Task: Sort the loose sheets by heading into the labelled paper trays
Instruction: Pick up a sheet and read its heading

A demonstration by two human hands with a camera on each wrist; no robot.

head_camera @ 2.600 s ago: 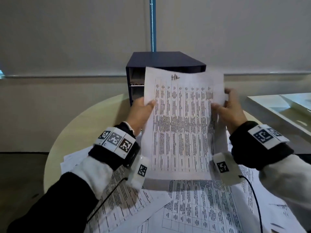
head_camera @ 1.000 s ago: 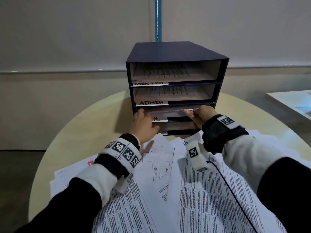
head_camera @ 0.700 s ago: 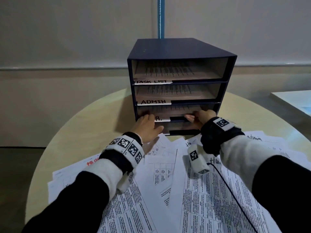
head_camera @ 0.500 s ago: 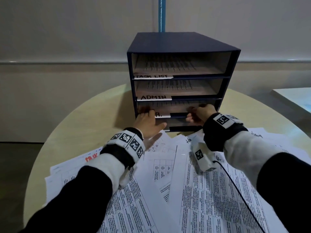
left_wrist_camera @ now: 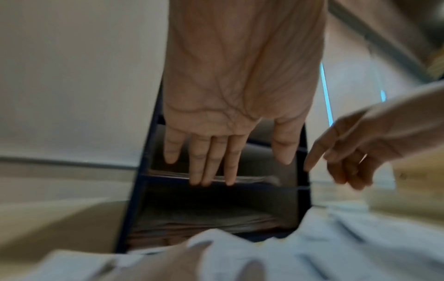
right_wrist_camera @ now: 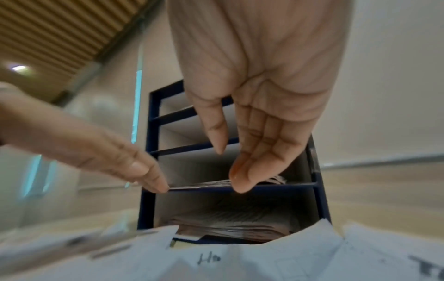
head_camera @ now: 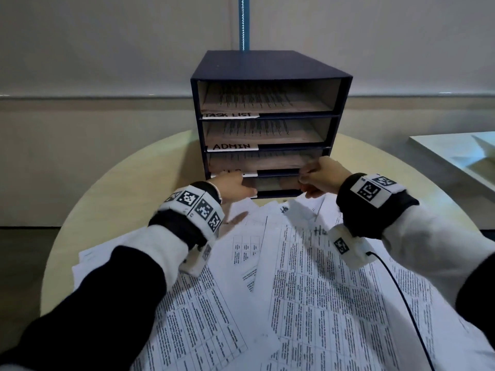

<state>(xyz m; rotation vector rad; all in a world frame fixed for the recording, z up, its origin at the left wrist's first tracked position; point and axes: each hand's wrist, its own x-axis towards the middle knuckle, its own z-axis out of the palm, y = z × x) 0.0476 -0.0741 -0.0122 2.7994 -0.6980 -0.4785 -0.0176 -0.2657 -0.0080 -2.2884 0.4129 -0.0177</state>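
Left hand [left_wrist_camera: 230,106] flat, fingertips [left_wrist_camera: 211,178] on sheet stack [right_wrist_camera: 216,183] front edge in third tray [head_camera: 267,163]. Right hand [right_wrist_camera: 261,106] loose, straight-fingered, touching same edge. Paper likely light, floppy, slippery; best pinched at edge, supported both sides.

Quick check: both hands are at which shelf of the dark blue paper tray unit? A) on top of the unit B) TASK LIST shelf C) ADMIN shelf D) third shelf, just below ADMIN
D: the left hand and the right hand touch the paper stack's front edge on the third shelf of the dark blue paper tray unit, below the ADMIN label.
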